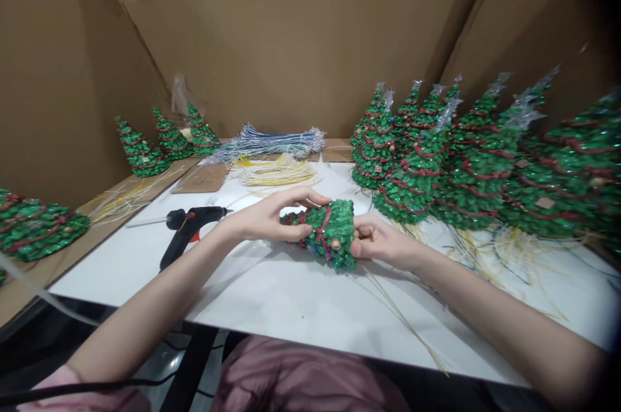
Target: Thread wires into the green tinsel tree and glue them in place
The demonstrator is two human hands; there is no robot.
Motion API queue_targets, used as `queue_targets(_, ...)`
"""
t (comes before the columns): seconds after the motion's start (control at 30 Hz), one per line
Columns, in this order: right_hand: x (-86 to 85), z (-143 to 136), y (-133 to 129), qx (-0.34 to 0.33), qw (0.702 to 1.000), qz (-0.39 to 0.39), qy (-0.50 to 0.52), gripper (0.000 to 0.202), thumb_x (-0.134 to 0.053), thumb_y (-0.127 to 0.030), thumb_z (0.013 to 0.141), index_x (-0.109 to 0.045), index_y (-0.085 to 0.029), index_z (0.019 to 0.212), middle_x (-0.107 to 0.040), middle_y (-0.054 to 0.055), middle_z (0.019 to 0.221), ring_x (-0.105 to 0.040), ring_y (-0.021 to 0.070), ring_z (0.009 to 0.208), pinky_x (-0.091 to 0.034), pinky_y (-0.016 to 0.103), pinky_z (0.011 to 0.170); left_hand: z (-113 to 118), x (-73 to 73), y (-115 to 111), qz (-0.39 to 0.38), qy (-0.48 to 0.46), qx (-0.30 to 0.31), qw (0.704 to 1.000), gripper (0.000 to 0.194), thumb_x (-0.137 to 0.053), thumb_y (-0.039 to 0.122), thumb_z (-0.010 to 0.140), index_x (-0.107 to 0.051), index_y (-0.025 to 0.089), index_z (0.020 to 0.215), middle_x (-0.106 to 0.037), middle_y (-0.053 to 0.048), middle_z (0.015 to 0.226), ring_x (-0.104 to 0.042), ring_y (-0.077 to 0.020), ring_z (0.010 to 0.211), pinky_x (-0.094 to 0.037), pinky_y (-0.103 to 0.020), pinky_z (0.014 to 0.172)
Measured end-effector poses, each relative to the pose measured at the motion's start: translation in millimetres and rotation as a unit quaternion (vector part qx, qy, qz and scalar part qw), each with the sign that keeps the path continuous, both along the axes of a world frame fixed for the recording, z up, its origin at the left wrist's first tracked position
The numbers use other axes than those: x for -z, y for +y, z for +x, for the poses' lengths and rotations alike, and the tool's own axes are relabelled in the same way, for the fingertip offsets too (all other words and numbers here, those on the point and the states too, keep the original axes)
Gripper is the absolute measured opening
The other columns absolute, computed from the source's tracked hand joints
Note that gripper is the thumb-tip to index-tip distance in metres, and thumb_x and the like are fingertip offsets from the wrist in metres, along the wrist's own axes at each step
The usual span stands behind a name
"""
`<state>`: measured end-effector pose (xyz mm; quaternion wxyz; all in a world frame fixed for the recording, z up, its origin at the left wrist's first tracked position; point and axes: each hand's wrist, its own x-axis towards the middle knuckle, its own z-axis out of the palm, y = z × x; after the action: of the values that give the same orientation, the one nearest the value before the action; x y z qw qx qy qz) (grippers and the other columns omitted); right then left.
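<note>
A small green Christmas tree figurine (339,231) with red garlands and gold balls lies on its side above the white tabletop, its base toward the right. My left hand (276,215) is wrapped over its narrower part, thumb in front and fingers behind. At the base, my right hand (378,240) has its fingers curled and pinched by the rim; what they hold, if anything, is hidden. Thin yellow wires (402,321) trail from below the base toward the table's front edge. A black glue gun (189,227) lies to the left of my left hand.
Several finished-looking trees with clear stars (417,173) crowd the right side, loose wires beneath them. Bundles of blue-white wire (276,140) and yellow-white wire (272,171) lie at the back. More trees (140,147) stand at left. Cardboard walls (286,43) enclose the white table (272,315).
</note>
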<state>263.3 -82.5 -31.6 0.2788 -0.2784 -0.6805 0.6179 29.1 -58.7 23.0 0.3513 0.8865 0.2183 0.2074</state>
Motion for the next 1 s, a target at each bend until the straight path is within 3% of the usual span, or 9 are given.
queue_targets(0.4,-5.3,2.8,2.5,-0.02,0.999,0.02,-0.037,0.064,-0.069,-0.068,0.059,-0.057,-0.009,0.078,-0.041,-0.004,0.057,-0.032,0.0059,0.051,-0.02,0.02,0.045,-3.4,1.5,2.7,0.015,-0.004,0.017,1.0,0.038,-0.06,0.022,0.083,-0.052,0.017,0.12,-0.053,-0.012,0.129,-0.049,-0.0222,0.122,-0.04,-0.037,0.104)
queue_targets(1.0,-2.7,2.3,2.6,-0.014,0.999,0.003,-0.03,0.063,-0.07,-0.068,0.057,-0.059,-0.009,0.077,-0.042,-0.006,0.054,-0.033,0.0052,0.047,-0.021,0.019,0.043,-5.8,2.2,5.1,-0.014,-0.015,0.024,1.0,0.041,-0.062,0.024,0.083,-0.053,0.019,0.122,-0.053,-0.011,0.131,-0.05,-0.0223,0.122,-0.04,-0.037,0.104)
